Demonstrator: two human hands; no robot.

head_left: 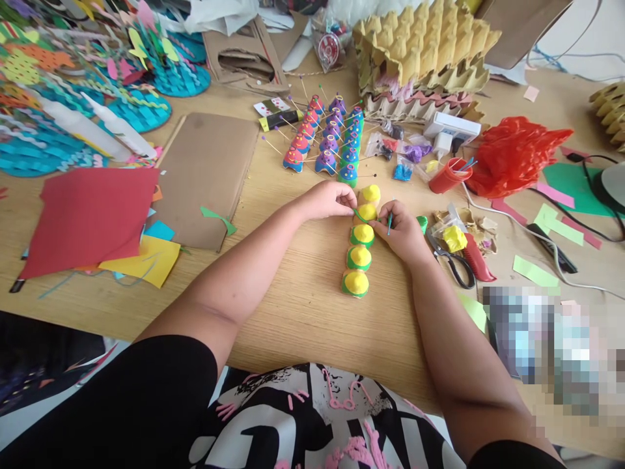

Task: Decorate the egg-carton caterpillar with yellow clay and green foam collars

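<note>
A row of egg-carton cups (355, 283) topped with yellow modelling clay stands in front of me; the nearer several have a green clay band round the base. My left hand (332, 198) pinches one end of a thin green clay strip (361, 217) along the side of the second cup from the far end. On the other side, my right hand (399, 228) has its fingertips against that cup. A thin blue stick (389, 223) is held between its fingers. The farthest yellow cup (371, 193) shows no green band. A green clay lump (422, 225) lies just beyond my right hand.
Finished-looking carton caterpillars (326, 140) with pins stand behind. Scissors (456, 267), a red cup (450, 176) and a red plastic bag (517, 156) lie to the right. Cardboard (205, 176) and red sheets (92, 215) are left, egg trays (420, 52) at the back.
</note>
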